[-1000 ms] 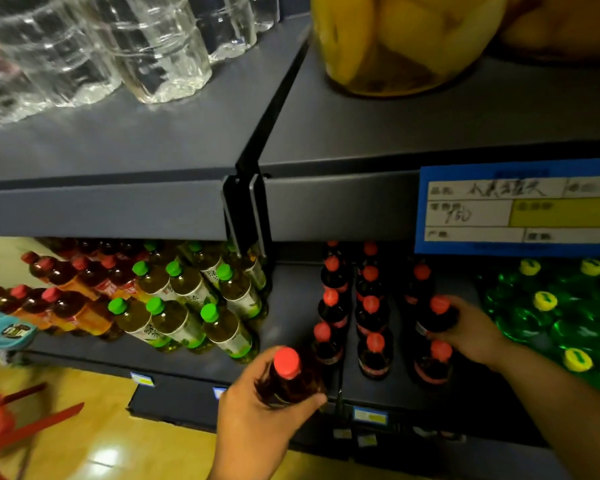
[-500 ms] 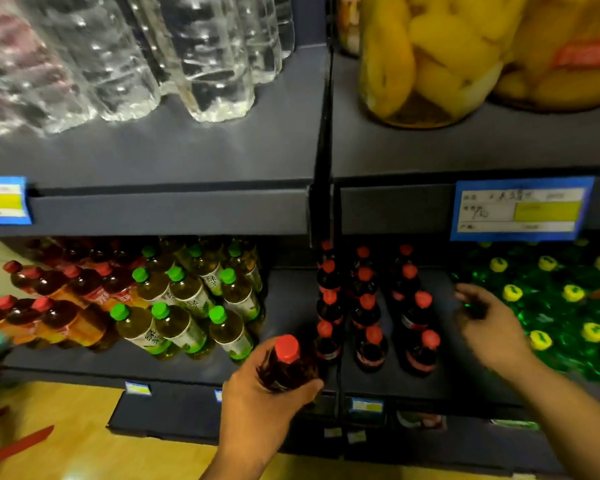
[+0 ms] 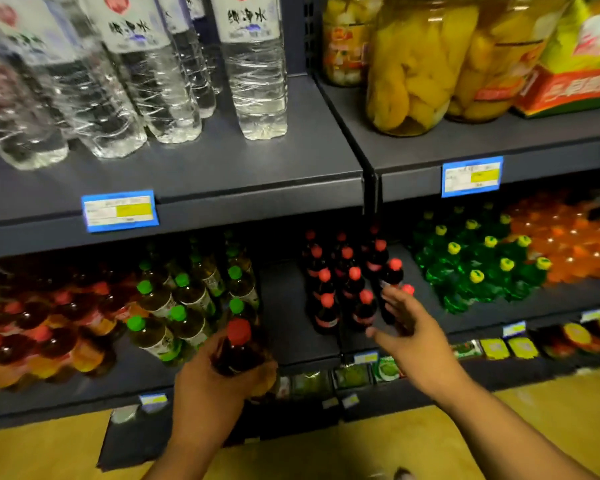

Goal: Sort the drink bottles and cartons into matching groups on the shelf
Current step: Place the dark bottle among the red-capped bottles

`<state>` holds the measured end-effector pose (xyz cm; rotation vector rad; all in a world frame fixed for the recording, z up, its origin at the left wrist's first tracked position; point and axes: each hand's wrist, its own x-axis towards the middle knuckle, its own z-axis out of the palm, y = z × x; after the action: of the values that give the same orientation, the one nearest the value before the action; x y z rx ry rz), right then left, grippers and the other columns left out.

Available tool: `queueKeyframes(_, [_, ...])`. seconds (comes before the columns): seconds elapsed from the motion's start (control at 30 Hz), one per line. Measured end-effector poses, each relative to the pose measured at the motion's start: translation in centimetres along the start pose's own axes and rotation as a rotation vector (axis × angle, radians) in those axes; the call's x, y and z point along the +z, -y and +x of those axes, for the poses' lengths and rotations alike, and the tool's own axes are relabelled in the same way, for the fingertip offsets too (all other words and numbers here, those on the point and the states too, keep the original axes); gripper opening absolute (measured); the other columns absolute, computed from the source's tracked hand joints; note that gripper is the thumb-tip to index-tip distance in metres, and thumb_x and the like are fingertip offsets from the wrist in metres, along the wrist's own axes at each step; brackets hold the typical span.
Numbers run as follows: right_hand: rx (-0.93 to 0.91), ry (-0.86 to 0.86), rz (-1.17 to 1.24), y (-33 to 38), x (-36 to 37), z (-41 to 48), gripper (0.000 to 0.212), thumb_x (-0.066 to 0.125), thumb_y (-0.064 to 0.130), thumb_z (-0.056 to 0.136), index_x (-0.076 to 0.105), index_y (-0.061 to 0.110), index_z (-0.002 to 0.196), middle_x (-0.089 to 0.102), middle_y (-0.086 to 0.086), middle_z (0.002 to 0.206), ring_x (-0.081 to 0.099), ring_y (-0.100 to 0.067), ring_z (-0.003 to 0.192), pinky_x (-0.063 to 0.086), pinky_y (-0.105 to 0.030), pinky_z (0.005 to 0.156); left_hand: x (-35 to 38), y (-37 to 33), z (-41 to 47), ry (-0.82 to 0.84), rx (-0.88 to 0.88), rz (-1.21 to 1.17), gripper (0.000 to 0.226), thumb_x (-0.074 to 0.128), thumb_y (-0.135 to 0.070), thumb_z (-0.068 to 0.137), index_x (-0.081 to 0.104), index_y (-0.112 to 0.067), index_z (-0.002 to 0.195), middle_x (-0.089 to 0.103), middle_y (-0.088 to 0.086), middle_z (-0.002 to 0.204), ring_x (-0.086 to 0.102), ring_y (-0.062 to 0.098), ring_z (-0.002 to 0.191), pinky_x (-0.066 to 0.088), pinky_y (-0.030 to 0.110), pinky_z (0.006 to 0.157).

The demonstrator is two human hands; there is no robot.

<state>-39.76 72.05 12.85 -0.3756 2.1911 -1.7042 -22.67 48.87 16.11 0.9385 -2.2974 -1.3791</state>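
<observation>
So the left hand (image 3: 215, 386) is wrapped around a dark bottle with a red cap (image 3: 238, 355), fingers curled round the body, cap poking up above the thumb. It sits low in the centre of the frame, right at the front edge of the middle shelf (image 3: 288, 306), just in front of the bare strip.

The right hand (image 3: 409, 334) is to the right of centre, fingers spread and loose, holding nothing. Its fingertips are up against the front right corner of the dark red-capped bottles (image 3: 347, 282); whether it actually touches one is too blurry to say.

Counts, as best I can:
- That dark red-capped group: twelve caps, three columns of four, back ones dim.
- Green-capped tea bottles (image 3: 187, 299) left of the bare strip: six clear in front, more behind that I can't count.
- Green bottles with yellow caps (image 3: 482, 261) on the right: around twelve caps.
- Orange bottles (image 3: 568, 244) at the far right and the red-capped amber ones (image 3: 49, 323) at the far left: too smeared to count.
- Upper left: clear water bottles (image 3: 257, 81), at least six.
- Upper right: two big jars of yellow fruit (image 3: 413, 71).
- Two blue price tags (image 3: 120, 211) in full view on the upper shelf edge.
</observation>
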Motion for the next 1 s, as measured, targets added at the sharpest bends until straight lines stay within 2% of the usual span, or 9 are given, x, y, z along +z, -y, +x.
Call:
queueKeyframes(0.13, [-0.023,-0.027,-0.010,1.1,0.8,-2.0,0.065,0.083,0.015,0.076,0.052,0.044,0.125,0.050,0.034,0.129,0.047,0.001,0.129,0.037,-0.035,0.114,-2.9,0.8,-1.2,-0.070,-0.013,0.022,0.056,0.093,-0.033,0.061,0.067,-0.038,0.110,0.073,-0.022,0.089,0.064,-0.007,0.088,0.047,0.012,0.069])
queueKeyframes(0.27, [-0.023,-0.009,0.018,1.6,0.7,-3.3,0.067,0.083,0.027,0.076,0.052,0.039,0.133,0.051,0.027,0.136,0.045,0.000,0.132,0.037,-0.034,0.114,-4.4,-0.1,-2.0,-0.107,0.017,0.061,0.065,0.090,-0.047,0.057,0.068,-0.034,0.117,0.074,-0.015,0.101,0.068,0.008,0.100,0.057,0.033,0.087])
queueKeyframes(0.4, [-0.049,0.083,0.042,1.5,0.2,-4.5,0.063,0.075,0.012,0.085,0.050,0.032,0.138,0.050,0.025,0.139,0.043,0.008,0.132,0.035,-0.025,0.113,-3.7,-1.5,-3.0,-0.134,0.034,0.054,0.065,0.092,-0.048,0.057,0.069,-0.035,0.116,0.076,-0.014,0.099,0.070,0.008,0.098,0.060,0.039,0.087])
queueKeyframes(0.53, [-0.012,0.170,0.029,0.5,0.9,-6.2,0.068,0.079,0.008,0.079,0.051,0.047,0.127,0.053,0.032,0.131,0.044,0.011,0.129,0.038,-0.002,0.093,-2.7,-3.0,-4.1,-0.053,0.032,0.061,0.067,0.090,-0.049,0.057,0.068,-0.035,0.118,0.075,-0.018,0.105,0.067,0.000,0.105,0.057,0.040,0.097])
queueKeyframes(0.67, [-0.019,0.282,-0.070,1.7,1.5,-6.8,0.077,0.087,0.030,0.072,0.045,0.050,0.133,0.048,0.035,0.131,0.042,0.027,0.115,0.038,0.002,0.087,-2.1,-4.1,-4.6,0.006,0.036,0.023,0.061,0.092,-0.040,0.059,0.070,-0.034,0.115,0.075,-0.020,0.103,0.067,-0.007,0.099,0.059,0.031,0.093])
queueKeyframes(0.77, [-0.025,0.297,-0.112,2.3,2.7,-7.8,0.089,0.089,0.039,0.067,0.041,0.043,0.142,0.046,0.030,0.137,0.044,0.016,0.122,0.036,-0.005,0.095,-2.2,-4.1,-5.3,0.046,0.060,0.040,0.064,0.091,-0.042,0.057,0.069,-0.035,0.117,0.075,-0.021,0.105,0.067,-0.007,0.101,0.059,0.023,0.091])
queueKeyframes(0.83, [-0.041,0.304,-0.105,2.6,4.1,-8.6,0.095,0.090,0.044,0.063,0.040,0.041,0.144,0.046,0.027,0.140,0.042,0.009,0.128,0.035,-0.010,0.102,-2.3,-4.3,-5.8,0.057,0.077,0.051,0.065,0.092,-0.039,0.058,0.067,-0.037,0.119,0.073,-0.022,0.105,0.064,-0.013,0.102,0.055,0.012,0.088])
queueKeyframes(0.9, [-0.051,0.328,-0.101,3.2,5.9,-9.3,0.096,0.090,0.048,0.061,0.039,0.045,0.142,0.047,0.029,0.139,0.044,0.010,0.127,0.038,-0.011,0.102,-2.6,-4.4,-6.3,0.074,0.090,0.053,0.064,0.093,-0.031,0.060,0.066,-0.037,0.118,0.072,-0.025,0.102,0.060,-0.021,0.098,0.048,0.000,0.078])
queueKeyframes(1.0, [-0.062,0.385,-0.039,4.3,9.0,-10.5,0.091,0.092,0.042,0.062,0.041,0.049,0.138,0.055,0.029,0.132,0.052,0.012,0.120,0.047,-0.017,0.097,-3.4,-4.1,-6.6,0.105,0.098,0.057,0.060,0.095,-0.028,0.060,0.068,-0.038,0.113,0.072,-0.030,0.095,0.063,-0.020,0.092,0.048,0.000,0.073])
